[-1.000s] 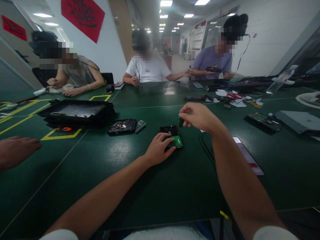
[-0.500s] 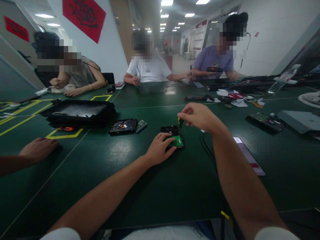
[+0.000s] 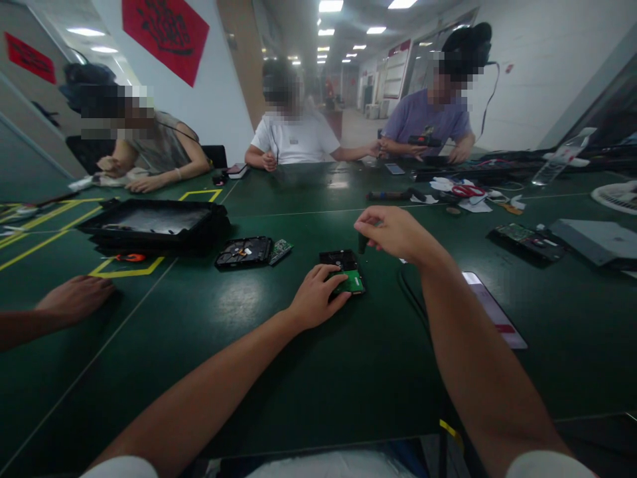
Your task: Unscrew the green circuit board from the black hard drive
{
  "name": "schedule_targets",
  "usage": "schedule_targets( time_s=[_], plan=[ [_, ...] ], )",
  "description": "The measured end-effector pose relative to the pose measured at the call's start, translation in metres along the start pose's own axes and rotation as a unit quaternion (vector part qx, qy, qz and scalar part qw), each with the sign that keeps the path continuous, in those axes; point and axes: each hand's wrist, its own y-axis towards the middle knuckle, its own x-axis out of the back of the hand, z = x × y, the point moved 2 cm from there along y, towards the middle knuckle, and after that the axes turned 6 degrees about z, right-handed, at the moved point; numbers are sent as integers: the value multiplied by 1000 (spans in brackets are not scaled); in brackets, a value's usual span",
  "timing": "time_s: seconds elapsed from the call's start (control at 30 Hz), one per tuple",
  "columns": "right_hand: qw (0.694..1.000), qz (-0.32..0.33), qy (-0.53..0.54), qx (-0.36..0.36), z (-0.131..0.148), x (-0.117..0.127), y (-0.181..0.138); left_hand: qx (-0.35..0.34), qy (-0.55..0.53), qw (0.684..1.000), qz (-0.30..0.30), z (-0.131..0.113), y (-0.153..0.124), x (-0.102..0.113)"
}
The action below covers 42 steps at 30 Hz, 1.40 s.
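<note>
A black hard drive [image 3: 339, 257] with a green circuit board lies on the table before me. My left hand [image 3: 319, 295] grips it, fingers over the board and thumb along its near right edge. Above the drive's far right corner, my right hand [image 3: 385, 232] pinches the top of a small screwdriver [image 3: 362, 244], its dark handle pointing down. Whether the tip touches a screw is too small to tell. To the left sit another opened drive [image 3: 243, 252] and a loose circuit board [image 3: 281, 250].
Stacked black trays [image 3: 154, 222] stand at left, near another person's hand [image 3: 77, 295]. At right are a phone [image 3: 492, 309], another drive [image 3: 525, 242], a grey metal box [image 3: 587, 242] and a dark cable [image 3: 413, 292]. Farther back are a bottle [image 3: 562, 159] and three people.
My right hand has turned the screwdriver slightly; the yellow on its handle no longer shows. My left hand and the hard drive stay in place.
</note>
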Motion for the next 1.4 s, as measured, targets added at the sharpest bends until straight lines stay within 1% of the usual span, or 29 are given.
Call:
schedule_targets(
  time_s=[0.1, 0.3, 0.5, 0.77, 0.93, 1.17, 1.27, 1.4],
  plan=[
    [1000, -4, -7, 1, 0, 1, -1, -2, 1, 1000, 1, -1, 0, 1],
    [999, 10, 24, -23, 1, -1, -1, -6, 0, 1000, 0, 1, 0, -1],
    [1000, 4, -7, -2, 0, 1, -1, -2, 7, 1000, 1, 2, 0, -2],
    [1000, 6, -9, -8, -4, -2, 0, -5, 5, 1000, -3, -1, 1, 1],
    [1000, 6, -11, 9, 0, 0, -1, 0, 5, 1000, 1, 0, 0, 0],
    [1000, 15, 6, -11, 1, -1, 0, -4, 7, 1000, 2, 0, 0, -1],
    [999, 2, -34, -13, 0, 1, 0, -6, 3, 1000, -1, 0, 0, 0],
    [995, -31, -91, -25, 3, 4, -2, -8, 0, 1000, -6, 0, 0, 0]
  ],
)
